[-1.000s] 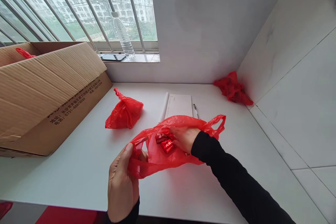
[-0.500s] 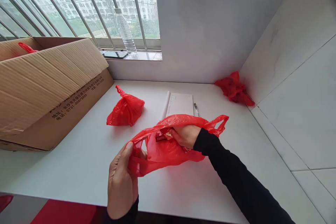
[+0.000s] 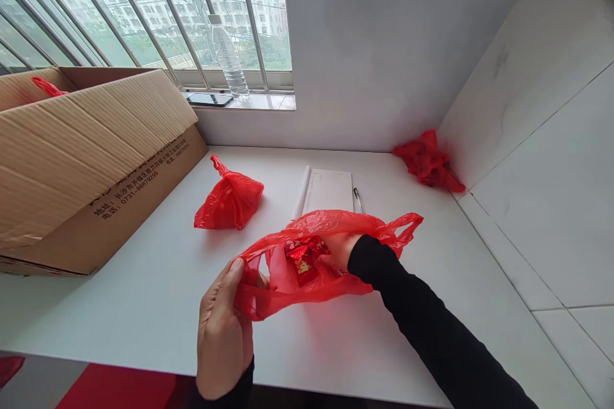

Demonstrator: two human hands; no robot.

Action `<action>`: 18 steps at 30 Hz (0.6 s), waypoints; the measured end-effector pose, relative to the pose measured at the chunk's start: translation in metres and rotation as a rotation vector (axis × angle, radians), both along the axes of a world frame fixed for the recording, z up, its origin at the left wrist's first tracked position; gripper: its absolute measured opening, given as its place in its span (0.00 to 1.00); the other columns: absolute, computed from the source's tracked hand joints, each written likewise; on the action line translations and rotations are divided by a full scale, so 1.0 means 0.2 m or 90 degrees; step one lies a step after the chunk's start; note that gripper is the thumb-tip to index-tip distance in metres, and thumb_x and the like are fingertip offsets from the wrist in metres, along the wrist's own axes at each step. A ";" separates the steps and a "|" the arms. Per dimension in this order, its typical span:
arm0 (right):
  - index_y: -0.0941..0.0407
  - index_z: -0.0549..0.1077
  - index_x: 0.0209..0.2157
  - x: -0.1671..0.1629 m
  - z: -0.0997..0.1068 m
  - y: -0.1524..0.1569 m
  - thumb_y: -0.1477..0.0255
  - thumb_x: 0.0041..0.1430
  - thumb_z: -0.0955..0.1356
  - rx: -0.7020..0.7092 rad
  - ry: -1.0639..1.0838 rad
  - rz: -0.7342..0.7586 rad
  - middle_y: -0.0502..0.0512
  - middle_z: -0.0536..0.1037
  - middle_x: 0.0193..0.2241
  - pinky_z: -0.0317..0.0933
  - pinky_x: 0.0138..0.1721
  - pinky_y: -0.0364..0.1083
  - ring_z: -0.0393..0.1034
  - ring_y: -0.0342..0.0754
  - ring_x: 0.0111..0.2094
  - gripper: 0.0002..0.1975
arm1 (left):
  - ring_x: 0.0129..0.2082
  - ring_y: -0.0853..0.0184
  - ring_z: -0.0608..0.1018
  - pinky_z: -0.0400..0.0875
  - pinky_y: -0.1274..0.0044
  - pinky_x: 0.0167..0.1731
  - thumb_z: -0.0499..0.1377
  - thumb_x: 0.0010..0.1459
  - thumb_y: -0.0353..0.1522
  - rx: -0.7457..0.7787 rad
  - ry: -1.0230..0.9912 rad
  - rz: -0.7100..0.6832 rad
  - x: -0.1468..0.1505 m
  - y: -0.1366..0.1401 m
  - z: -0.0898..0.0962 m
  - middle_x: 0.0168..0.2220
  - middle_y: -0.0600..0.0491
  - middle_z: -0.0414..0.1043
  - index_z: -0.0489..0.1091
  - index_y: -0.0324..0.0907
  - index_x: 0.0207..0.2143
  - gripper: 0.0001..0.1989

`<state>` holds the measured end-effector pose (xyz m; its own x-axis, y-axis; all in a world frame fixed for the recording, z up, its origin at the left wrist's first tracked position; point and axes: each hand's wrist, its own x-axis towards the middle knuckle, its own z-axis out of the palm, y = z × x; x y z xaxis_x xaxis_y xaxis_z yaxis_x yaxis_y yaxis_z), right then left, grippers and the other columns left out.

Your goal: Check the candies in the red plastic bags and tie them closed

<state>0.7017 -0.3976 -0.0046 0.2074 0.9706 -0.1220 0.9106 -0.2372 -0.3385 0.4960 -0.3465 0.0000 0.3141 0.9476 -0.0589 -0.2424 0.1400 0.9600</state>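
My left hand [image 3: 225, 326] grips the left edge of an open red plastic bag [image 3: 330, 220], thumb on the outside near the rim. The bag lies on the white table [image 3: 158, 307] with its mouth spread towards me. Inside it are several shiny red wrapped packets [image 3: 303, 262] with gold print. My right hand [image 3: 339, 249] reaches into the bag from the right, beside these packets. Its fingertips are mostly hidden by the bag and packets, so their hold is unclear. One bag handle [image 3: 407, 225] sticks out at the right.
A knotted red bag [image 3: 230, 198] sits left of centre. Behind my bag lie a notebook [image 3: 330, 188] and a pen [image 3: 357, 198]. A large cardboard box [image 3: 96, 166] stands at left. Crumpled red bags [image 3: 426, 163] lie in the right corner. A water bottle [image 3: 229, 57] and phone [image 3: 210, 100] are on the windowsill.
My right hand has shifted slightly down and inward within the bag. More of the red packets now show beside it. My left hand keeps its hold on the edge.
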 end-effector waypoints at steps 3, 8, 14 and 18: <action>0.54 0.72 0.54 0.01 0.00 -0.02 0.74 0.56 0.71 -0.001 -0.004 0.011 0.58 0.79 0.46 0.64 0.44 0.50 0.72 0.57 0.45 0.23 | 0.29 0.65 0.74 0.68 0.77 0.26 0.64 0.55 0.44 -0.006 0.001 0.006 0.00 0.00 0.00 0.27 0.51 0.72 0.67 0.40 0.20 0.20; 0.51 0.73 0.52 0.02 -0.02 -0.02 0.68 0.57 0.70 0.007 -0.003 0.059 0.54 0.79 0.41 0.63 0.39 0.47 0.73 0.53 0.39 0.20 | 0.29 0.66 0.74 0.67 0.78 0.25 0.64 0.54 0.44 -0.002 0.005 0.008 0.01 0.01 0.00 0.27 0.51 0.72 0.68 0.40 0.20 0.20; 0.59 0.74 0.46 -0.07 -0.09 0.10 0.72 0.65 0.63 0.032 -0.053 -0.029 0.63 0.78 0.41 0.61 0.47 0.51 0.72 0.57 0.44 0.12 | 0.29 0.66 0.73 0.65 0.79 0.23 0.65 0.54 0.46 -0.001 0.010 -0.003 0.02 -0.01 0.01 0.24 0.52 0.69 0.68 0.40 0.20 0.21; 0.57 0.75 0.44 -0.07 -0.10 0.12 0.74 0.64 0.64 0.049 -0.064 -0.037 0.59 0.78 0.40 0.61 0.46 0.50 0.71 0.54 0.41 0.11 | 0.29 0.65 0.73 0.64 0.79 0.23 0.64 0.54 0.45 -0.009 0.008 0.006 0.00 0.00 -0.01 0.21 0.53 0.66 0.69 0.40 0.21 0.19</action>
<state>0.6868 -0.3729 -0.0255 0.2706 0.9624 -0.0231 0.9263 -0.2668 -0.2662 0.4969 -0.3464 -0.0026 0.3049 0.9494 -0.0756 -0.2313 0.1508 0.9611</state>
